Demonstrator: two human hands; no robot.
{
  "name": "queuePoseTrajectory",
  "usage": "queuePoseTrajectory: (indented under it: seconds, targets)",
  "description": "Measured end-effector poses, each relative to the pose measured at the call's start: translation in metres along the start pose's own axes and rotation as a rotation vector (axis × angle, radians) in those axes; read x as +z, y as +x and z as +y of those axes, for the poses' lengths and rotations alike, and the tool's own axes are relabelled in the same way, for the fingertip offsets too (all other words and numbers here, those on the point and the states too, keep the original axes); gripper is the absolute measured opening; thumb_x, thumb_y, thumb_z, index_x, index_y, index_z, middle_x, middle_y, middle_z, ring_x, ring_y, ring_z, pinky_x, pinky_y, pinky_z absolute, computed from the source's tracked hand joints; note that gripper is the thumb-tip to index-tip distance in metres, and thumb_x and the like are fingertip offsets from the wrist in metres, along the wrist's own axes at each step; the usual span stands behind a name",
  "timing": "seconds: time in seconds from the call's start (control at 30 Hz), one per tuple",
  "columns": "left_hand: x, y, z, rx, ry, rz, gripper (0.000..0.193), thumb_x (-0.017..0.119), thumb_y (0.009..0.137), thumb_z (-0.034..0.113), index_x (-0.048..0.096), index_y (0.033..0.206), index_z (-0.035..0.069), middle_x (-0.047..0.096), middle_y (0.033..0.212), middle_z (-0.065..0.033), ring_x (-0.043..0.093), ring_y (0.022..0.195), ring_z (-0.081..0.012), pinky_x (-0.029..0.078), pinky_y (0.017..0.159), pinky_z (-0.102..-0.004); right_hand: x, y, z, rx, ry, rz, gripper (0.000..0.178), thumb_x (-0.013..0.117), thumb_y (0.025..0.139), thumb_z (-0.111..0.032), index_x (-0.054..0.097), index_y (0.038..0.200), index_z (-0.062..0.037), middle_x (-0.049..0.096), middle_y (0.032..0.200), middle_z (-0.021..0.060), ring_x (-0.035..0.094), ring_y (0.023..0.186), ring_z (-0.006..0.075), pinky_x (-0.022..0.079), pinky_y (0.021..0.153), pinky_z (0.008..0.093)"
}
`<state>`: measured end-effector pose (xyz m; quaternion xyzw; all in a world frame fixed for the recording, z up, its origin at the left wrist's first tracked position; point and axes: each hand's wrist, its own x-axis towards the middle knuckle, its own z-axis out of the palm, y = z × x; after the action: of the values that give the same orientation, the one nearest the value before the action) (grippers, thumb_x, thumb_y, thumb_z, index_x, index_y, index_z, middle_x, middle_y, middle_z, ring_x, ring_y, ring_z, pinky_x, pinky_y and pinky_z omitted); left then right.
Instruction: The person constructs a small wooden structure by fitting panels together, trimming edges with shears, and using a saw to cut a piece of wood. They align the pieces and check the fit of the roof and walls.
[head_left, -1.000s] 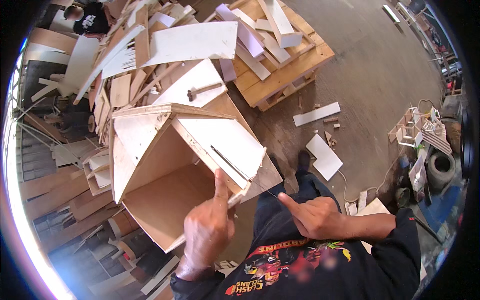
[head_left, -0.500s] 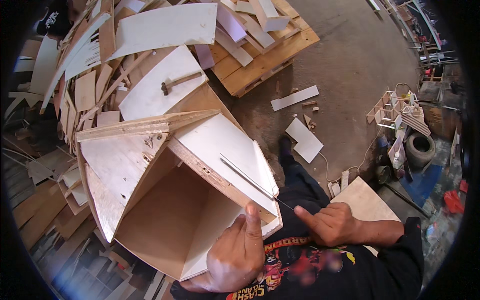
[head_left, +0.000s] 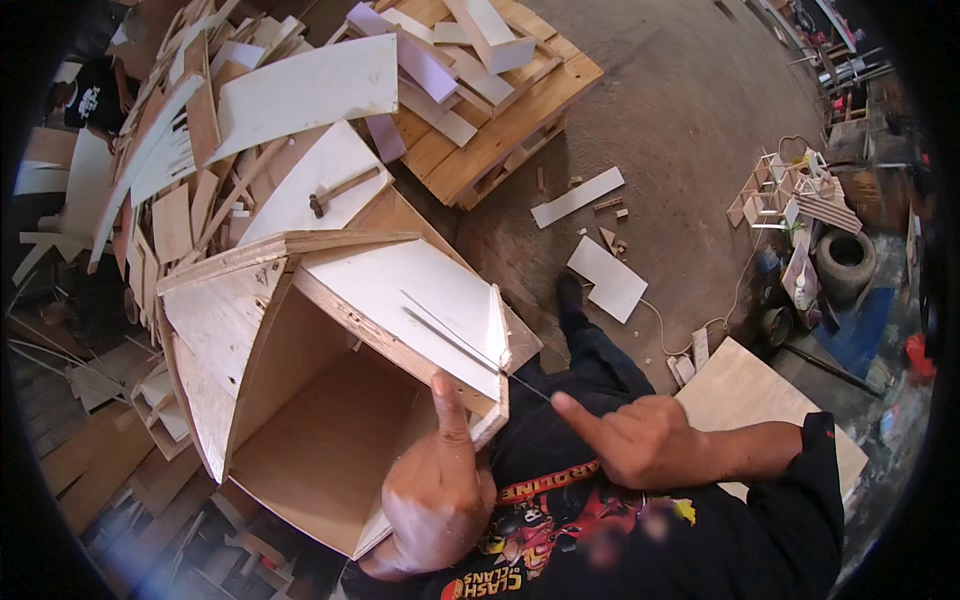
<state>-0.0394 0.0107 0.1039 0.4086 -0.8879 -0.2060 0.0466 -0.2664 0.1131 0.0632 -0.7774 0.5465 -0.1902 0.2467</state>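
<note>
Concrete floor (head_left: 690, 110) fills the far right of a cluttered workshop, and a heap of wooden offcuts (head_left: 172, 218) rises on the far left, with a person in a black shirt (head_left: 92, 98) beyond it. Near the centre lies an angular wooden box (head_left: 375, 272), its open side facing the near left and a white panel on its right. Over that panel reaches a slim metal strip (head_left: 452, 341), its near end in the right hand (head_left: 645, 440), which is closed around it with the index finger pointing along it. The left hand (head_left: 440, 495) has one digit raised against the box's front edge; I cannot tell whether its hidden fingers grip the wood. Just beyond the box, a hammer (head_left: 350, 186) rests on another white panel (head_left: 322, 165). Farther off stands a pallet-like wooden platform (head_left: 440, 172) bearing boards. White offcuts (head_left: 607, 281) lie right of it, and a tyre (head_left: 846, 272) sits at the right.
</note>
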Motion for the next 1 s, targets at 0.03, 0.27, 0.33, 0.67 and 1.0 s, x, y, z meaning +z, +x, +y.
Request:
queuePoseTrajectory:
  seconds: [0.03,0.27,0.33,0.67,1.0]
  targets:
    - [-0.001,0.000,0.001,-0.025,0.014,-0.011,0.088,0.065,0.065,-0.009,0.036,0.147,-0.019,0.063,0.071,-0.0154,0.060,0.055,-0.0274,0.051,0.054,-0.0387,0.006,-0.001,0.000,0.070,0.066,0.041,0.075,0.066,0.074,-0.008,0.051,0.147,0.0024,0.042,0.056,-0.0015,0.051,0.047,0.0143,0.042,0.045,0.0310]
    - [0.000,0.002,0.012,-0.149,0.032,0.017,0.080,0.067,0.081,-0.007,0.034,0.154,-0.006,0.072,0.093,-0.0231,0.070,0.071,-0.0368,0.054,0.064,-0.0410,0.013,0.002,0.000,0.251,0.171,0.163,0.079,0.062,0.084,0.000,0.036,0.157,-0.0063,0.057,0.069,0.0092,0.061,0.058,0.0262,0.050,0.052,0.0390]
    - [0.001,0.001,0.011,-0.154,0.073,0.040,0.080,0.068,0.080,-0.006,0.037,0.154,-0.004,0.072,0.092,-0.0234,0.071,0.073,-0.0368,0.055,0.065,-0.0409,0.016,-0.003,0.000,0.215,0.229,0.234,0.078,0.062,0.085,0.001,0.035,0.157,-0.0060,0.056,0.069,0.0092,0.061,0.057,0.0267,0.050,0.052,0.0387]
    - [0.010,0.000,0.012,-0.156,0.045,0.137,0.071,0.068,0.087,0.000,0.041,0.152,-0.001,0.070,0.088,-0.0283,0.072,0.074,-0.0408,0.055,0.065,-0.0434,0.040,-0.024,-0.026,0.180,-0.089,0.140,0.076,0.060,0.081,-0.012,0.042,0.154,-0.0016,0.051,0.060,0.0005,0.053,0.046,0.0121,0.044,0.041,0.0304]
    - [0.017,0.003,0.012,-0.101,0.182,0.220,0.066,0.070,0.091,0.008,0.044,0.151,-0.001,0.067,0.072,-0.0217,0.067,0.061,-0.0379,0.051,0.056,-0.0431,0.048,0.004,-0.024,0.207,-0.328,0.268,0.078,0.062,0.076,-0.015,0.048,0.151,-0.0012,0.045,0.054,-0.0038,0.047,0.041,0.0076,0.039,0.039,0.0261]
